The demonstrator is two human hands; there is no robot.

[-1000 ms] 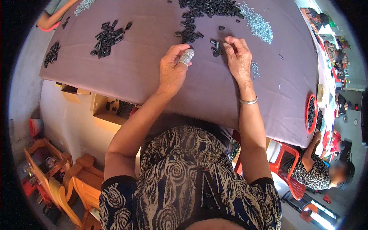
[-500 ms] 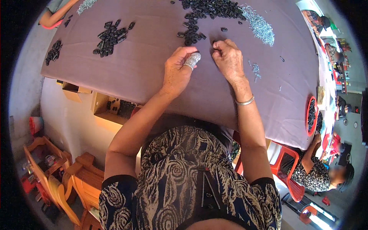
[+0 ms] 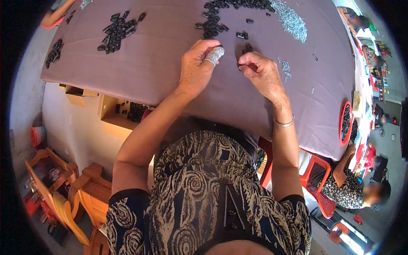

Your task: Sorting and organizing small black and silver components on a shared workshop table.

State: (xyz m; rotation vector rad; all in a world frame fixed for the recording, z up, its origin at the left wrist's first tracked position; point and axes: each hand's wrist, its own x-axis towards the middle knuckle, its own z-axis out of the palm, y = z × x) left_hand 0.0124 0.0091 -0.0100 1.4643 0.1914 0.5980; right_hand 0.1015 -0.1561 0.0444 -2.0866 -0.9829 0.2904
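Observation:
My left hand is closed over the table, its thumb wrapped in silvery tape. A small black plastic piece shows at its fingertips, mostly hidden. To the right, my right hand is closed in a pinch; anything between its fingertips is too small to make out. Just beyond it lie a dark piece, partly in shadow, and small black pieces. A large heap of black pieces spreads farther off, beside a pile of small silvery metal springs. A few springs lie right of my right hand.
Black pieces also lie in a heap at the left, on the mauve tablecloth. A red basket of black parts sits at the right edge. Below the table stands an open cardboard box. Another person sits at the right.
My right hand has drawn back toward me and to the right, uncovering black pieces on the cloth. The left hand keeps its closed grip. The whole view has shifted slightly.

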